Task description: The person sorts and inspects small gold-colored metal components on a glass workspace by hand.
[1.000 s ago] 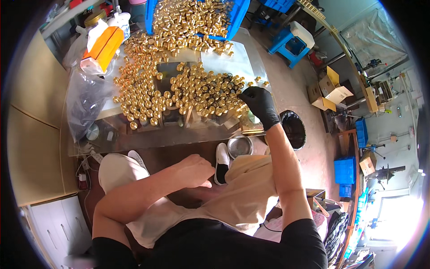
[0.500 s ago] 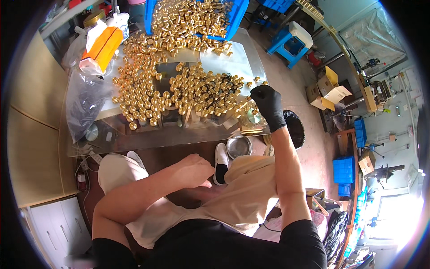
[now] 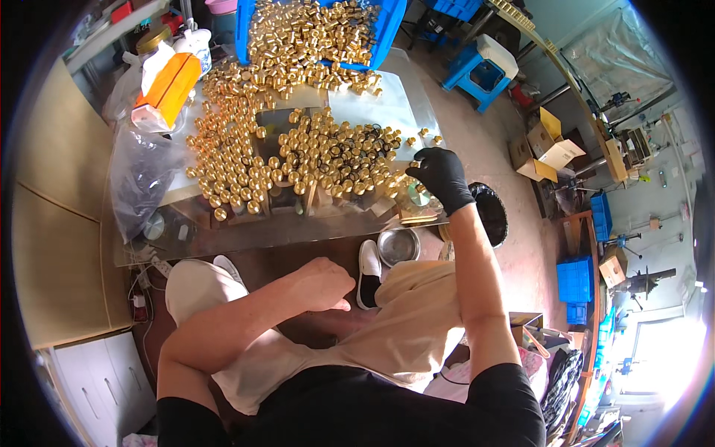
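My right hand [image 3: 444, 179], in a black glove, is at the right end of the table. Its thumb and forefinger are apart, close around a small brass piece [image 3: 414, 165] at the edge of the pile. Many round, shiny brass pieces [image 3: 238, 167] cover the tabletop. Thin black rings [image 3: 366, 145] lie among those nearest this hand. My left hand [image 3: 328, 285] is bare and held over my lap, its fingers curled in. Whatever its palm may hold is hidden.
A blue crate [image 3: 243, 33] full of brass pieces stands at the table's far side. An orange tissue box [image 3: 170, 89] and a clear plastic bag [image 3: 149, 175] are on the left. Below the table are a metal bowl [image 3: 398, 246] and a black-lined bin [image 3: 489, 216].
My right hand has shifted slightly down and left, and its thumb and forefinger have spread from a closed pinch. The left hand stays in place.
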### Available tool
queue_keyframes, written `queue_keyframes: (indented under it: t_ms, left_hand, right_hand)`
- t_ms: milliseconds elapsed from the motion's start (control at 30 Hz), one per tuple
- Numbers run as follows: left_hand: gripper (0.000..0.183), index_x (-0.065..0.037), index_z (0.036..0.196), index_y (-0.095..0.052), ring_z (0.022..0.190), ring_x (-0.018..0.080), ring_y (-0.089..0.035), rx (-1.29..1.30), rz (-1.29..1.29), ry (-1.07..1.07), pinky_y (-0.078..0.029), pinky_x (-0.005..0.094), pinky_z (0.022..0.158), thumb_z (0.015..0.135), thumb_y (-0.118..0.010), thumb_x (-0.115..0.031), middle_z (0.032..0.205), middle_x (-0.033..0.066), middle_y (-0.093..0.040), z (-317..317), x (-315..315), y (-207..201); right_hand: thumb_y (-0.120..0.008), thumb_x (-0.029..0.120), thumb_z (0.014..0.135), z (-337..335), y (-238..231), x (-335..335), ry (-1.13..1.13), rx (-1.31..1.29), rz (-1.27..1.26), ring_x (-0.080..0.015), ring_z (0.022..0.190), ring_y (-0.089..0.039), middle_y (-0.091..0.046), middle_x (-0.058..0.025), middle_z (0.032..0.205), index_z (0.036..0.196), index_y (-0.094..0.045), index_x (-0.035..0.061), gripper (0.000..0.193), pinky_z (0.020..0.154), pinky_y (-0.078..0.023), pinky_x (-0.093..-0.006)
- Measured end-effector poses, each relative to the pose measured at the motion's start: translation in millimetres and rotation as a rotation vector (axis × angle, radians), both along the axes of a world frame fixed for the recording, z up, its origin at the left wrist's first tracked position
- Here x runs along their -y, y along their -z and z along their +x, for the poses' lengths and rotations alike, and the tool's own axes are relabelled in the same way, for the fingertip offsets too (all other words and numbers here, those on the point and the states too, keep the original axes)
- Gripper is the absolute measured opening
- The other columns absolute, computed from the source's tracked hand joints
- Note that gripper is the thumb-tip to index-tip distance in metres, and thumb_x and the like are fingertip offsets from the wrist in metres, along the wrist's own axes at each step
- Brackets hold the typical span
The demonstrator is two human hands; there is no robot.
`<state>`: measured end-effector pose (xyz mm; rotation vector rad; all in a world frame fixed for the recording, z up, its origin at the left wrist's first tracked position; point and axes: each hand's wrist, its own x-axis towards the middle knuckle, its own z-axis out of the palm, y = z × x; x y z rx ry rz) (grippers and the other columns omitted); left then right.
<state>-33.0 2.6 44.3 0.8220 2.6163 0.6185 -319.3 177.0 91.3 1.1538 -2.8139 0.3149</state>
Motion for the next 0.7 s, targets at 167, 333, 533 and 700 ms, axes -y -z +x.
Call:
queue_keyframes:
  t_ms: [167, 333, 533, 700]
  left_hand:
    - [0.04, -0.003, 0.093, -0.068, 0.097, 0.0359, -0.068, 0.075, -0.047, -0.008, -0.052, 0.0471, 0.086, 0.085, -0.073, -0.042, 0.094, 0.0146, -0.071, 0.5, -2.4, -6.5]
    - [0.041, -0.003, 0.095, -0.069, 0.1, 0.0349, -0.068, 0.137, -0.105, -0.014, -0.052, 0.0464, 0.088, 0.085, -0.073, -0.043, 0.097, 0.015, -0.072, 0.2, -0.3, -8.6]
    - [0.041, -0.003, 0.094, -0.069, 0.098, 0.0351, -0.069, 0.123, -0.086, -0.036, -0.052, 0.0463, 0.086, 0.084, -0.075, -0.043, 0.093, 0.0136, -0.072, 2.3, 2.2, -4.3]
    - [0.042, -0.004, 0.091, -0.068, 0.095, 0.0342, -0.07, 0.131, -0.078, -0.024, -0.052, 0.0461, 0.083, 0.082, -0.076, -0.044, 0.091, 0.0136, -0.072, 3.2, 2.1, -3.1]
  right_hand:
    - [-0.081, 0.025, 0.08, -6.3, -0.8, 17.3, 0.053, 0.065, -0.309, -0.0272, 0.077, -0.072, -0.075, -0.0127, 0.086, 0.103, -0.076, 0.0069, 0.03, 0.073, -0.056, -0.0368]
    - [-0.077, 0.024, 0.079, -21.9, 11.2, 43.1, 0.054, 0.1, -0.368, -0.0306, 0.077, -0.072, -0.075, -0.0125, 0.085, 0.094, -0.077, 0.0089, 0.022, 0.073, -0.056, -0.0397]
    - [-0.076, 0.021, 0.084, -29.8, 15.3, 42.4, 0.04, 0.052, -0.291, -0.0232, 0.07, -0.072, -0.075, -0.0114, 0.082, 0.091, -0.077, 0.0066, 0.016, 0.068, -0.055, -0.0337]
    - [-0.075, 0.021, 0.082, -31.8, 16.8, 42.7, 0.124, 0.293, -0.347, -0.026, 0.069, -0.072, -0.074, -0.0135, 0.077, 0.088, -0.077, 0.0066, 0.016, 0.067, -0.056, -0.0369]
